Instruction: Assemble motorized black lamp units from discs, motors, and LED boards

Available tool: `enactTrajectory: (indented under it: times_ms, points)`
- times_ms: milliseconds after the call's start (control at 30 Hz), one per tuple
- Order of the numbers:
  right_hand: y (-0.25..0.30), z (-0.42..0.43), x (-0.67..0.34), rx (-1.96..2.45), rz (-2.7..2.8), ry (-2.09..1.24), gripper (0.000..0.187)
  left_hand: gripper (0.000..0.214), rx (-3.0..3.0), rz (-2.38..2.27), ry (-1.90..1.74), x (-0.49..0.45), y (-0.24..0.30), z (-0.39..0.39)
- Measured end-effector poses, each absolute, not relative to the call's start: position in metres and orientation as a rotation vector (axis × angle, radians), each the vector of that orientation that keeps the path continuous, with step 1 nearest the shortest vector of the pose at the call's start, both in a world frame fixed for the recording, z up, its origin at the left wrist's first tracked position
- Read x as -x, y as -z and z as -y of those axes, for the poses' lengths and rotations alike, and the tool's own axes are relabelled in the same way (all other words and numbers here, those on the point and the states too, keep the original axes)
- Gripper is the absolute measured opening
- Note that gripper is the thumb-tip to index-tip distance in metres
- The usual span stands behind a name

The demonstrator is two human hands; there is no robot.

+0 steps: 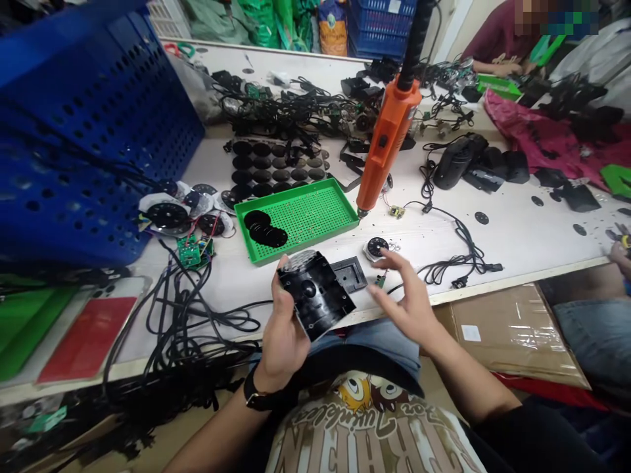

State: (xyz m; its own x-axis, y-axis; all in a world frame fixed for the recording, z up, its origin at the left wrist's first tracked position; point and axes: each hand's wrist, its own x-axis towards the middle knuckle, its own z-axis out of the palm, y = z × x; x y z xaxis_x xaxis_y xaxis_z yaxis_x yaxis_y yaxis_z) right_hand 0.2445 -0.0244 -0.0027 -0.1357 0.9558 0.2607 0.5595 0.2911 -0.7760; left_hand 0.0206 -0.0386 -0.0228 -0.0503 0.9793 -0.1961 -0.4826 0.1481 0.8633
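White workbench [507,243] space is crowded: a blue perforated crate [98,118] walls off the left, black cables [172,328] tangle near it, and an orange electric screwdriver [389,141] hangs, tip beside a green tray [315,217] holding black discs [263,228]. The left hand [283,335] grips a black plastic housing [318,295] over the near edge; the right hand [411,299] hovers beside it, open, fingers spread.

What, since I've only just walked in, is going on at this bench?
The person's left hand holds a black casing, inner side showing. The right hand is spread open beside a round black-faced part; whether they touch is unclear. Beyond the casing, a green tray holds overlapping black discs, and an orange tool hangs near the tray.
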Motion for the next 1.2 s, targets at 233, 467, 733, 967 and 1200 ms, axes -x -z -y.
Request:
enactTrajectory:
  times_ms: [233, 467, 733, 967, 1200]
  points:
    - [0.035, -0.030, -0.308, 1.642, 1.703, -0.199, 0.036, 0.056, -0.256, -0.910, -1.472, -0.008, 0.007, 0.030]
    - [0.049, -0.035, -0.332, 1.730, 1.735, -0.220, 0.034, 0.055, -0.196, -0.971, -1.496, -0.009, 0.004, 0.030]
    - [0.057, -0.041, -0.327, 1.626, 1.958, -0.356, 0.048, 0.058, -0.217, -1.015, -1.488, -0.011, 0.014, 0.031]
    - [0.071, -0.043, -0.316, 1.654, 1.978, -0.311, 0.043, 0.066, -0.322, -1.091, -1.541, -0.016, 0.037, 0.035]
    - [0.066, -0.024, -0.309, 1.736, 1.822, -0.083, 0.057, 0.077, -0.459, -1.113, -1.492, -0.020, 0.044, 0.032]
